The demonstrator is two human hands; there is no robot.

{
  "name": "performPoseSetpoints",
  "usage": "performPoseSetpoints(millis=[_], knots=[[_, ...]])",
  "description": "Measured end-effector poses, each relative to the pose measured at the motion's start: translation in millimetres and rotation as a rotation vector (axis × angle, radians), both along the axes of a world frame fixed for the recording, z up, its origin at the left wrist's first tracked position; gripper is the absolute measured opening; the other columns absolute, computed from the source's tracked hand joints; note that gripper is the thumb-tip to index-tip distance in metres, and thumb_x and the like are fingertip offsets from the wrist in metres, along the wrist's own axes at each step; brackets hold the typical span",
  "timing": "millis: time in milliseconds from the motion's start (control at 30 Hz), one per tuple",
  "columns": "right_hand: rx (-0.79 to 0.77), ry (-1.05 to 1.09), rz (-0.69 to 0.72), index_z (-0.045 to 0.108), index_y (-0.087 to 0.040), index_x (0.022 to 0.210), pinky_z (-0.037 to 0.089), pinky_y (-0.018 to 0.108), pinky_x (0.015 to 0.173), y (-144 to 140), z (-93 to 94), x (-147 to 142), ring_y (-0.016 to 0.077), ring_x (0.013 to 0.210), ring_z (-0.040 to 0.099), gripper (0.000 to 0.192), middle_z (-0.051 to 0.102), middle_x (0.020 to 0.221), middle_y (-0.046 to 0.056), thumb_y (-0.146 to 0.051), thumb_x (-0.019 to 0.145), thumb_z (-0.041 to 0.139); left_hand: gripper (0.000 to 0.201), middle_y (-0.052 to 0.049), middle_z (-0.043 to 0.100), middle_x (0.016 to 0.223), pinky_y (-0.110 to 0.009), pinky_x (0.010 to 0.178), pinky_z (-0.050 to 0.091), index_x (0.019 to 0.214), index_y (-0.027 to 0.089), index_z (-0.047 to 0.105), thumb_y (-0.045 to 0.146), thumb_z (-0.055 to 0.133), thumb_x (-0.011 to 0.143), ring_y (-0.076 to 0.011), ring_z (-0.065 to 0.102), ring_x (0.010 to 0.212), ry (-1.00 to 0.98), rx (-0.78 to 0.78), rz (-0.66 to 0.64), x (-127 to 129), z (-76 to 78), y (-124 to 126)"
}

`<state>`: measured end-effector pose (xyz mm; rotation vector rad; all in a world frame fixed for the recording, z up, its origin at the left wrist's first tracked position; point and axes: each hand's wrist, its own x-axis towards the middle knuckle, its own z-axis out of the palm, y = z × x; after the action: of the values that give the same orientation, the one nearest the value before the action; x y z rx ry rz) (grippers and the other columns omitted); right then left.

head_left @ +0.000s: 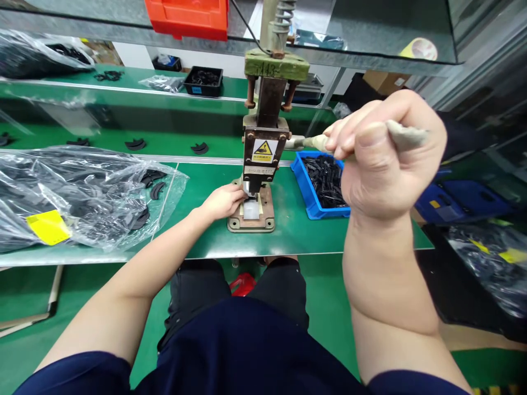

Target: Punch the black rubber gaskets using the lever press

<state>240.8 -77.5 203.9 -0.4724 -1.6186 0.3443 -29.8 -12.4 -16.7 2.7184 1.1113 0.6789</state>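
Observation:
A hand-operated press with a yellow warning label stands on the green bench before me. My right hand is closed around its lever, which sticks out to the right and looks wrapped in pale cloth or tape. At the foot of the press, my left hand reaches in from the left, fingers together at the fixture under the ram. A small dark part shows at the fingertips, mostly hidden. In front of it sits a pale block on the press base.
On the right, a blue bin holds many black parts. A large clear bag of black curved parts covers the left of the bench. Several black curved pieces lie on the green strip behind. An orange-red bin sits on the overhead shelf.

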Motion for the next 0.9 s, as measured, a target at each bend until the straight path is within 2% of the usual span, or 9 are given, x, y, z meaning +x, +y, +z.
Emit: performPoseSetpoints(millis=[167,267,333,433,567,667,767,833,900], knots=[[-0.014,-0.095,0.040,0.062,-0.022,0.076,0.052,0.033,0.064,-8,0.2,5,0.0128,0.064,0.059,0.038,0.063,0.071,-0.001,-0.053,0.093,0.077,0.029,-0.012,0.076,0.114,-0.039,0.097,0.056,0.116,0.019,0.080,0.023,0.053,0.106,-0.0259,0.070,0.109,-0.025,0.005,-0.034,4,-1.2,3],[-0.016,-0.160,0.068,0.061,-0.023,0.072,0.060,0.039,0.077,-23,-10.4,7,0.0153,0.072,0.065,0.031,0.062,0.071,-0.001,-0.039,0.095,0.073,0.028,-0.012,0.077,0.116,-0.040,0.099,0.055,0.116,0.019,0.080,0.022,0.053,0.105,-0.0261,0.070,0.110,-0.034,0.000,-0.027,4,-2.3,2],[-0.008,-0.222,0.033,0.061,-0.025,0.071,0.062,0.049,0.095,-35,-27.0,10,0.0190,0.082,0.070,0.025,0.063,0.072,-0.002,-0.030,0.093,0.071,0.028,-0.012,0.077,0.117,-0.040,0.098,0.055,0.115,0.019,0.079,0.022,0.053,0.105,-0.0260,0.071,0.110,-0.035,-0.007,-0.021,3,-2.5,2],[0.029,-0.285,-0.042,0.060,-0.027,0.071,0.055,0.059,0.113,-48,-63.7,13,0.0220,0.088,0.072,0.020,0.064,0.072,-0.003,-0.023,0.087,0.072,0.028,-0.012,0.077,0.117,-0.041,0.098,0.055,0.113,0.020,0.079,0.024,0.052,0.107,-0.0259,0.071,0.110,-0.042,-0.012,-0.024,3,-2.1,3],[0.059,-0.249,-0.142,0.059,-0.029,0.070,0.053,0.062,0.116,-53,-111.4,12,0.0231,0.087,0.072,0.020,0.066,0.070,-0.004,-0.026,0.084,0.072,0.028,-0.012,0.077,0.115,-0.040,0.098,0.055,0.111,0.019,0.078,0.024,0.051,0.108,-0.0257,0.071,0.110,-0.031,-0.014,-0.027,5,-0.2,1],[0.085,-0.190,-0.195,0.060,-0.031,0.071,0.053,0.064,0.116,-52,-129.5,10,0.0239,0.086,0.072,0.018,0.067,0.070,-0.005,-0.030,0.084,0.072,0.027,-0.012,0.077,0.117,-0.039,0.100,0.054,0.118,0.019,0.076,0.025,0.052,0.108,-0.0252,0.071,0.113,-0.022,-0.029,-0.016,0,1.1,-5],[0.136,-0.144,-0.218,0.061,-0.030,0.069,0.056,0.062,0.112,-46,-134.0,9,0.0228,0.082,0.072,0.017,0.068,0.069,-0.005,-0.029,0.081,0.074,0.031,-0.012,0.075,0.127,-0.041,0.105,0.052,0.130,0.019,0.072,0.032,0.053,0.108,-0.0267,0.069,0.119,0.031,-0.060,0.129,-26,0.9,-10],[0.162,-0.126,-0.210,0.061,-0.027,0.068,0.057,0.060,0.110,-42,-134.7,8,0.0220,0.080,0.072,0.017,0.069,0.070,-0.005,-0.026,0.078,0.075,0.035,-0.014,0.075,0.130,-0.043,0.108,0.051,0.132,0.019,0.071,0.036,0.054,0.107,-0.0293,0.068,0.122,0.110,-0.089,0.341,-61,1.0,-10],[0.183,-0.100,-0.206,0.061,-0.026,0.066,0.058,0.059,0.109,-39,-135.9,7,0.0214,0.080,0.073,0.019,0.068,0.069,-0.005,-0.026,0.078,0.075,0.038,-0.017,0.074,0.130,-0.045,0.109,0.050,0.132,0.017,0.072,0.038,0.055,0.106,-0.0329,0.067,0.125,0.197,-0.113,0.598,-107,2.3,-8]])
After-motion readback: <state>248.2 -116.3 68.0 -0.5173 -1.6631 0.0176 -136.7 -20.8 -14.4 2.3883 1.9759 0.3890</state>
